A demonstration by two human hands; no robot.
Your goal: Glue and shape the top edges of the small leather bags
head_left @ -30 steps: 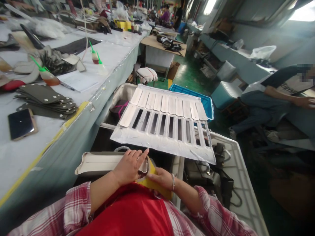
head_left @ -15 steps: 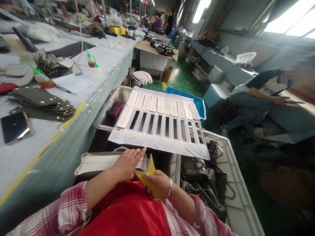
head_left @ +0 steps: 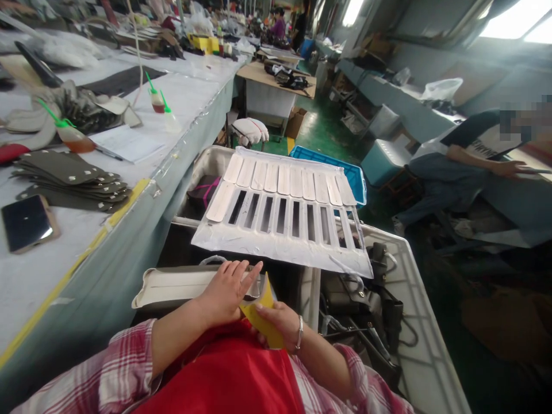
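My right hand (head_left: pixel 279 323) grips a bent yellow sheet (head_left: pixel 268 315), thumb on its face; whether it is card or paper I cannot tell. My left hand (head_left: pixel 225 292) rests with fingers stretched out over the right end of a dark grey piece with a long cream strip (head_left: pixel 175 287) on top, which lies across in front of me. The part under my palm is hidden. Just beyond both hands, a white slotted board (head_left: pixel 276 244) carries a row of pale rounded strips (head_left: pixel 283 179), with one more strip (head_left: pixel 221 201) lower at its left.
At right, a white crate (head_left: pixel 431 322) holds several dark bags (head_left: pixel 345 299). A blue crate (head_left: pixel 356 178) stands behind the board. The long table (head_left: pixel 190 123) at left bears grey pieces (head_left: pixel 69 178), a phone (head_left: pixel 29 223) and glue bottles (head_left: pixel 71 135). Another person (head_left: pixel 470 149) sits at right.
Both hands have barely shifted, a little to the right in the picture. The yellow sheet stays in my right hand. The view has turned slightly.
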